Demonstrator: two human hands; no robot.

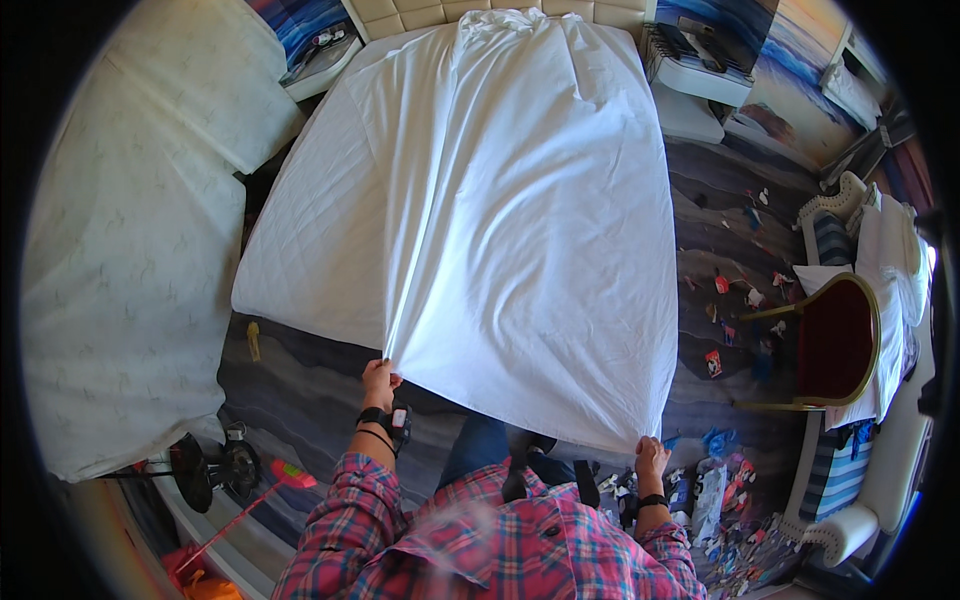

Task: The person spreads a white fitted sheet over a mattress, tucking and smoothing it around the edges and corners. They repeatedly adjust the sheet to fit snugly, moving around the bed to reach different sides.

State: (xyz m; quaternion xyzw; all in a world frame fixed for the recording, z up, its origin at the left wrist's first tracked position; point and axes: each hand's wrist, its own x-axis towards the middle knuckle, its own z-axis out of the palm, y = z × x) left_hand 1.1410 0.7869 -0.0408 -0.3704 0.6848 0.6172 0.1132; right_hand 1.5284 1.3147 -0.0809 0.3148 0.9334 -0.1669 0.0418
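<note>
A white cloth cover lies over the bed, bunched near the padded headboard and drawn into long folds. My left hand grips its edge at the left, where the folds meet, just off the foot of the bed. At the right, my right hand pinches the cover's lower corner. Between my hands the edge hangs taut in front of me. Left of the folds, the white-covered mattress shows.
A cloth-draped object fills the left side. Litter covers the floor at the lower right. A red chair and a sofa piled with linens stand right. A broom and a fan are at lower left.
</note>
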